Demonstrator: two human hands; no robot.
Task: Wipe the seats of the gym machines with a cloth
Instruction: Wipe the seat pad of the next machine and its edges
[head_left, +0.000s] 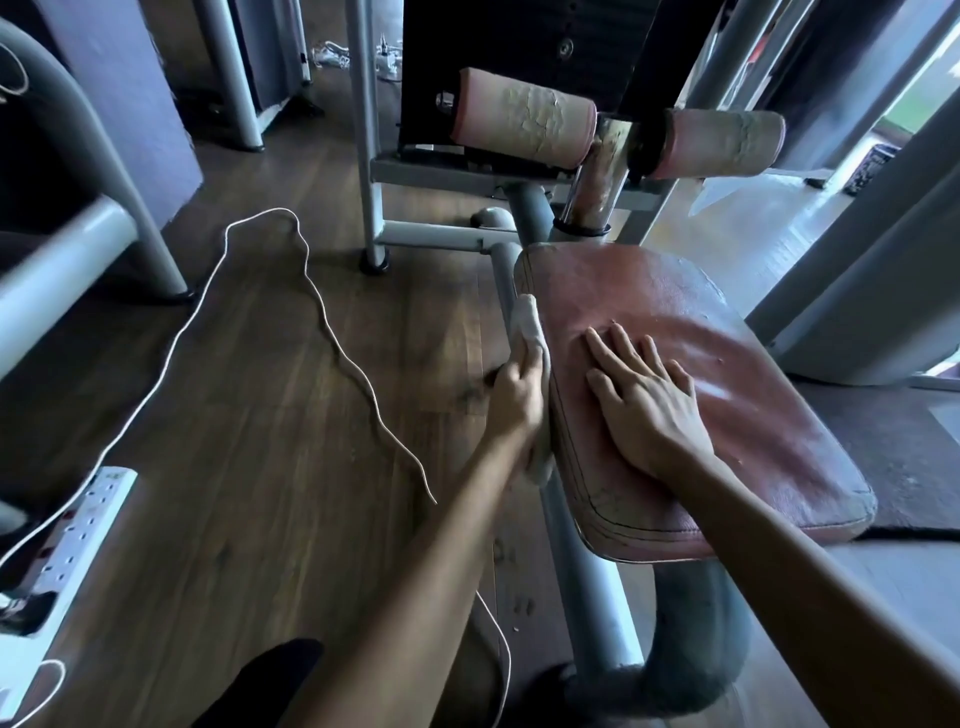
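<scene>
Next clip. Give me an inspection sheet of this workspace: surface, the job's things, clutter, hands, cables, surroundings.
Surface: worn red padded leather seat with cracked edges and small specks on top.
Job's things: pale grey cloth, pressed against the seat's left side edge.
Clutter: nothing seen on the seat; small crumbs on the dark wooden plank floor.
Hands: left hand closed on the cloth; right hand flat on the seat top, fingers spread, holding nothing.
Cables: thin white cord snaking loose across the floor; white multi-socket power strip at lower left.
Surroundings: two cracked pink foam roller pads above the seat, grey metal machine frame tubes, black floor mat at right.
</scene>
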